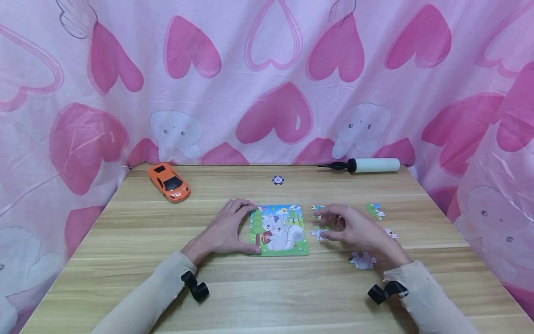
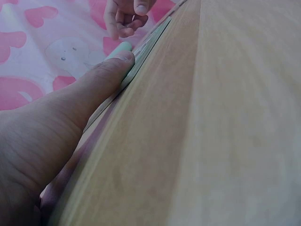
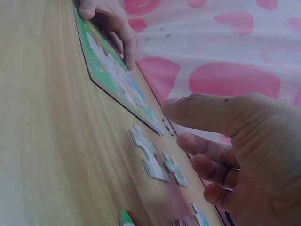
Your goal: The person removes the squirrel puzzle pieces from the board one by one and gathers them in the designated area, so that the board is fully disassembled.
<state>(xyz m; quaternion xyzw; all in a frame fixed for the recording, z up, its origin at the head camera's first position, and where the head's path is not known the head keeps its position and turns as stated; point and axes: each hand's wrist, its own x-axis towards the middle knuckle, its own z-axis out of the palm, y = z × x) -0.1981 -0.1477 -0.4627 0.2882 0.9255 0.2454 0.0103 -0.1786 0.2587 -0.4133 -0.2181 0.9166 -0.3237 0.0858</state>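
A square squirrel picture puzzle (image 1: 280, 232) lies flat on the table. My left hand (image 1: 227, 227) grips its left side, thumb at the near corner and fingers at the far corner. In the left wrist view the thumb (image 2: 101, 77) presses at the board's edge. My right hand (image 1: 348, 225) hovers just right of the board with fingers loosely bent and nothing between them. Under and beside it lie loose jigsaw pieces: a pale one (image 1: 318, 233), a green one (image 1: 374, 211), a small one (image 1: 391, 234) and a grey-purple one (image 1: 362, 260). The right hand partly hides some pieces.
An orange toy car (image 1: 168, 182) stands at the back left of the wooden table (image 1: 233, 297). A poker chip (image 1: 277, 180) lies at the back middle, and a white hand pump (image 1: 375, 165) at the back right. A pink heart-patterned cloth (image 1: 275, 116) hangs behind.
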